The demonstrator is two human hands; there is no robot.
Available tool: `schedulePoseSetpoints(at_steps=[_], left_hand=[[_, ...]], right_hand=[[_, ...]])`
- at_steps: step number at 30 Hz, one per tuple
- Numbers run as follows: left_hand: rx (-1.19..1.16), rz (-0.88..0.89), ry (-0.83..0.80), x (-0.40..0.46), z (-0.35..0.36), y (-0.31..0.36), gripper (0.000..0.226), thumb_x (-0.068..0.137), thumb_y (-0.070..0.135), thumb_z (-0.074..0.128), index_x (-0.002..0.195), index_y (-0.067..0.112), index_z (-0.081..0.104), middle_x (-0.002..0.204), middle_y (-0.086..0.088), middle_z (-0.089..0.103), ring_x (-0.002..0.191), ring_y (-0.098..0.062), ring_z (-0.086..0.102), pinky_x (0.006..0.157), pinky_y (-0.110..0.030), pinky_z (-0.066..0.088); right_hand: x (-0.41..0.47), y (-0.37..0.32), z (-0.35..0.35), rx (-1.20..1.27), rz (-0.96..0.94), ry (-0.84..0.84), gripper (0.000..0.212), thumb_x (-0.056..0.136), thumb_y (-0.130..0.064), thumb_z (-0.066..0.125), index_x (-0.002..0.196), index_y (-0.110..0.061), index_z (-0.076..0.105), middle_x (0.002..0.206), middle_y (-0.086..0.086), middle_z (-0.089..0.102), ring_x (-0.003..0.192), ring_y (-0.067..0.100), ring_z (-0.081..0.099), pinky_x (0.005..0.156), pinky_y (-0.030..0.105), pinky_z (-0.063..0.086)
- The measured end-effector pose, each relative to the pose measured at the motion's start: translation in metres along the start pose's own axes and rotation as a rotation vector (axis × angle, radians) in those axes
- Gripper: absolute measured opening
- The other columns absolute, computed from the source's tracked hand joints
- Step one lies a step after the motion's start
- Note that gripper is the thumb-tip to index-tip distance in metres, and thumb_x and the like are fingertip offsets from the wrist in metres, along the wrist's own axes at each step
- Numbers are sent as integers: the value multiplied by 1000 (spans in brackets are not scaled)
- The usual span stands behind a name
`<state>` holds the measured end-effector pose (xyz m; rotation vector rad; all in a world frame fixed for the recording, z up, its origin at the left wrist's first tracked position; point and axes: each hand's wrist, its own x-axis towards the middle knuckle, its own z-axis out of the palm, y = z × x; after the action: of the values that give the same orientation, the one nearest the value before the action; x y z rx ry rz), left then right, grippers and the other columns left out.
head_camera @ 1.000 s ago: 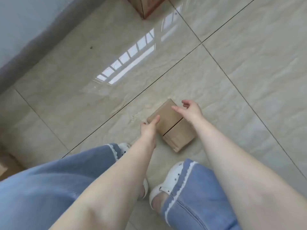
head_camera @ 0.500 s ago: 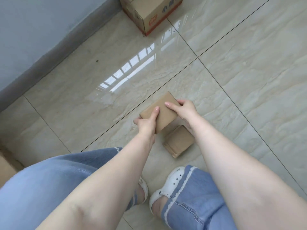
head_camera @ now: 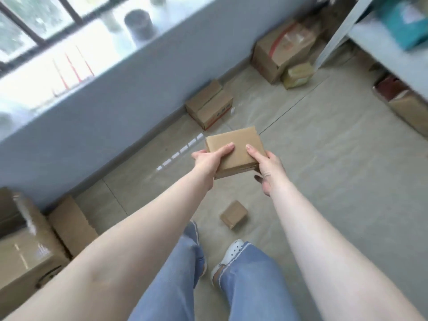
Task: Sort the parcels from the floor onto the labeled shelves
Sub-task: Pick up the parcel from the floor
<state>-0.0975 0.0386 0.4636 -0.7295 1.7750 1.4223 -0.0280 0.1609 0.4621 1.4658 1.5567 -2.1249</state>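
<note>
I hold a flat brown cardboard parcel (head_camera: pixel 235 150) in front of me, well above the floor. My left hand (head_camera: pixel 208 162) grips its left edge with the thumb on top. On its right edge my right hand (head_camera: pixel 268 169) does the same. A smaller brown parcel (head_camera: pixel 234 214) lies on the tiled floor just ahead of my feet. At the top right the white shelf (head_camera: pixel 379 40) shows, with a teal item (head_camera: pixel 403 22) on it.
Cardboard boxes line the blue wall: one open box (head_camera: pixel 209 105) ahead, a bigger taped box (head_camera: pixel 281 48) with a small parcel (head_camera: pixel 297 75) beside it far right, large boxes (head_camera: pixel 25 251) at left. More boxes (head_camera: pixel 407 105) sit under the shelf. A window ledge runs above the wall.
I have stood up and lifted the flat parcel off the floor with both hands. The view swung up to show the wall, window and shelf. The small parcel stayed on the floor.
</note>
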Motion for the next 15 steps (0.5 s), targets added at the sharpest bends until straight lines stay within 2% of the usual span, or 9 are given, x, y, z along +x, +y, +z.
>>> schedulePoseSetpoints(at_steps=[3,6,8,9,10,12,13,15], left_hand=[[41,66,-42,-59,-6,45,95,63,50,86,135,15,33,126,-4,54,112,-22,60,96,-38,51],[10,80,-150,-106,-11,81,95,66,48,84,138,21,28,128,-1,53,102,-16,63,88,-36,56],[-11,82,-209,-132,-15,99,97,70,46,82,143,27,22,129,2,53,95,-12,63,75,-34,58],[-17,93,-230,-143,-16,106,96,72,46,81,144,30,20,129,3,54,92,-11,64,69,-31,56],[-23,107,-250,-151,-17,113,94,73,47,80,144,31,21,128,5,56,92,-11,64,66,-30,55],[-39,131,-292,-164,-18,127,87,74,49,79,140,30,27,125,3,60,99,-14,66,71,-32,55],[-45,140,-320,-169,-19,134,84,74,49,79,138,27,30,124,2,62,101,-16,66,74,-34,56],[-34,163,-375,-178,-23,146,80,73,49,80,133,23,33,119,-1,64,99,-19,69,76,-38,60]], right_hand=[[-57,-49,-7,102,-24,24,32,74,-36,79,97,-21,64,95,-2,68,91,16,61,81,30,47],[-108,-95,-11,168,-93,53,26,75,-35,79,91,-19,65,93,1,67,88,17,61,82,30,49],[-134,-117,-8,132,-165,118,29,75,-37,78,95,-21,63,96,-2,66,90,16,60,82,30,49],[-144,-126,-5,109,-211,163,39,75,-38,79,106,-23,60,103,-3,64,93,14,58,86,32,48],[-154,-133,0,88,-244,203,57,74,-40,79,122,-22,54,115,-3,61,100,14,56,94,36,48],[-172,-144,12,92,-239,241,89,72,-42,80,144,-28,30,131,-3,47,112,18,50,101,47,46],[-180,-148,19,133,-216,232,95,72,-42,80,147,-31,22,132,-3,44,113,20,48,99,50,48],[-191,-155,33,258,-177,183,96,72,-40,80,145,-38,17,132,-3,50,110,22,54,90,53,54]])
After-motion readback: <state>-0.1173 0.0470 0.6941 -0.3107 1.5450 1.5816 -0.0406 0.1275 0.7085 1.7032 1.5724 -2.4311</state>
